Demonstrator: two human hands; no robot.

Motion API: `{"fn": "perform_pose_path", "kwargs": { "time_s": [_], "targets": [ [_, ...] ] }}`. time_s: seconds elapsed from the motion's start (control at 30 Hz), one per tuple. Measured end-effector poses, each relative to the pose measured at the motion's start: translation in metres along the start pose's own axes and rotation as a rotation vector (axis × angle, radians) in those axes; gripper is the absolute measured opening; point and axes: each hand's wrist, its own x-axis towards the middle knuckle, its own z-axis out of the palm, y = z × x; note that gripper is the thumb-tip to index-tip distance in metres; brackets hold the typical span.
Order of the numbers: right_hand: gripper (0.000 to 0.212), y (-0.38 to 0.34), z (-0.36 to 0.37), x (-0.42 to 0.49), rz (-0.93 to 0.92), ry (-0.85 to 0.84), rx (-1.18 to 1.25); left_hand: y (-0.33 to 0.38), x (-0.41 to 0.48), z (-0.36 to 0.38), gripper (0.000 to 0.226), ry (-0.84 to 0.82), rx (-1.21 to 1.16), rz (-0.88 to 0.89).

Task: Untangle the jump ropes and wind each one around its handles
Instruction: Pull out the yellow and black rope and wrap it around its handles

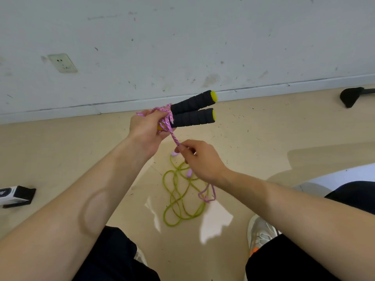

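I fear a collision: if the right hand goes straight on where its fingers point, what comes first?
Probably the left hand gripping the handles, just up the pink rope the right hand pinches.

I see the two handles (192,110) wrapped in black ribbed foam, matt, with smooth yellow end caps. The pink rope (175,139) is braided cord, rough-looking and flecked dark. The green rope (176,199) looks like smooth, slightly shiny plastic. The floor (71,151) is glossy and mirrors the light. The far wall (182,37) is matt, scuffed paint.
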Motion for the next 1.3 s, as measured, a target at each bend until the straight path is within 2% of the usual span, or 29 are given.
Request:
{"fn": "perform_pose_path", "kwargs": {
  "time_s": [0.1,0.2,0.27,0.3,0.37,0.43,0.5,0.6,0.7,0.93,1.03,1.13,1.23,1.3],
  "targets": [
    [0.023,0.004,-0.020,0.012,0.037,-0.039,0.031,0.003,-0.005,-0.003,0.006,-0.134,0.001,-0.031],
    [0.012,0.007,-0.047,0.023,0.040,-0.091,0.122,0.010,-0.001,-0.013,0.025,-0.308,0.100,0.016],
    [0.015,0.012,-0.065,0.030,0.040,-0.150,0.106,0.016,-0.004,-0.016,0.033,-0.349,0.166,0.035],
    [0.018,0.014,-0.071,0.032,0.055,-0.177,0.116,0.018,-0.007,-0.017,0.045,-0.348,0.226,0.054],
    [0.022,0.013,-0.080,0.034,0.104,-0.253,0.171,0.023,-0.014,-0.017,0.064,-0.351,0.458,0.141],
    [0.026,0.006,-0.084,0.035,0.157,-0.329,0.207,0.023,-0.019,-0.017,0.068,-0.400,0.686,0.242],
    [0.025,-0.001,-0.087,0.036,0.199,-0.361,0.191,0.020,-0.022,-0.015,0.070,-0.427,0.777,0.300],
    [0.029,-0.010,-0.086,0.037,0.278,-0.348,0.195,0.020,-0.022,-0.013,0.074,-0.375,0.883,0.397],
    [0.035,-0.016,-0.084,0.037,0.390,-0.275,0.318,0.021,-0.023,-0.012,0.078,-0.310,0.908,0.449],
    [0.030,-0.027,-0.076,0.030,0.514,-0.249,0.531,0.019,-0.024,-0.009,0.078,-0.263,0.911,0.571],
    [0.033,-0.031,-0.075,0.026,0.554,-0.287,0.789,0.015,-0.023,-0.008,0.079,-0.258,0.888,0.608],
    [0.029,-0.034,-0.064,0.020,0.475,-0.235,0.903,0.008,-0.022,-0.004,0.076,-0.200,0.834,0.670],
    [0.022,-0.036,-0.048,0.013,0.328,-0.162,0.819,-0.001,-0.025,0.001,0.070,-0.107,0.801,0.749],
    [0.026,-0.036,-0.043,0.011,0.283,-0.149,0.755,-0.008,-0.027,0.005,0.068,-0.022,0.745,0.773]
  ]
}}
